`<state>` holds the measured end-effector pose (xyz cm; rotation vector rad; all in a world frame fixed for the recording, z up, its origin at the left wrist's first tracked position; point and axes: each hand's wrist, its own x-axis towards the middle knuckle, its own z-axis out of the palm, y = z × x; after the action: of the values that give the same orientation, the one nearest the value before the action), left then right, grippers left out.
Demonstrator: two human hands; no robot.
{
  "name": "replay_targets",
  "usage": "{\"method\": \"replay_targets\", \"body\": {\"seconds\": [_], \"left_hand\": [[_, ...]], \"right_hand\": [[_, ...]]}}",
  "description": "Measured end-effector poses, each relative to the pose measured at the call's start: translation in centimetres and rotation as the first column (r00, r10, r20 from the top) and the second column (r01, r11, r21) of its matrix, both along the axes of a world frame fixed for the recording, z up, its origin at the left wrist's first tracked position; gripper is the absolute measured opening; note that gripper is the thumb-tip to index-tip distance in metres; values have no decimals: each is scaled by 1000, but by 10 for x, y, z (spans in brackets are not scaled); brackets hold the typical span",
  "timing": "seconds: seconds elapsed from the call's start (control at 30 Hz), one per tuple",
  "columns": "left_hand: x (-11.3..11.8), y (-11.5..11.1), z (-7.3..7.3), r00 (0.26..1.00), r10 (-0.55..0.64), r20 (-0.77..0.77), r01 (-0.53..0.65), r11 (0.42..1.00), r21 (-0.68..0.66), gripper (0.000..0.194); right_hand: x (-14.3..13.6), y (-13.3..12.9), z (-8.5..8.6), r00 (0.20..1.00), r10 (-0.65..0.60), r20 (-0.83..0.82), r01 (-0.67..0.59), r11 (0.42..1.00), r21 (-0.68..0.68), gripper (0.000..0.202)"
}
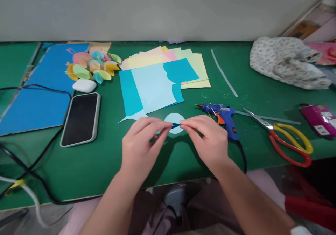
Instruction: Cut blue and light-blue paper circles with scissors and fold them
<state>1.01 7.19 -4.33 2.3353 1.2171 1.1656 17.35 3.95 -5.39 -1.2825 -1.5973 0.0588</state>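
Between my two hands is a small piece of folded blue paper, pinched at both ends. My left hand grips its left end between thumb and fingers. At the right end, the fingertips of my right hand are closed on the same piece. Just behind it, a pale blue paper circle lies on the table. Beyond the hands are torn and cut sheets of light blue paper and teal paper. A blue glue gun with an orange trigger lies right of my right hand.
On the green table lie scissors, a phone, a white case, coloured paper petals, a blue board, glue sticks and a magenta item. Black cables run at left; patterned cloth sits back right.
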Motion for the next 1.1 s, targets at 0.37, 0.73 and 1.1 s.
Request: {"method": "replay_targets", "body": {"seconds": [0.37, 0.73, 1.1], "left_hand": [[-2, 4, -1, 993, -66, -97, 64, 998, -19, 7], [-3, 4, -2, 988, -68, -140, 68, 998, 0, 7], [14, -11, -5, 886, 268, 378, -5, 821, -570, 15]], "right_hand": [[0, -1, -4, 997, 23, 79, -25, 1000, 20, 12], [3, -1, -5, 989, 58, 135, -52, 998, -43, 11], [1, -1, -1, 997, -70, 41, 71, 997, -28, 13]]}}
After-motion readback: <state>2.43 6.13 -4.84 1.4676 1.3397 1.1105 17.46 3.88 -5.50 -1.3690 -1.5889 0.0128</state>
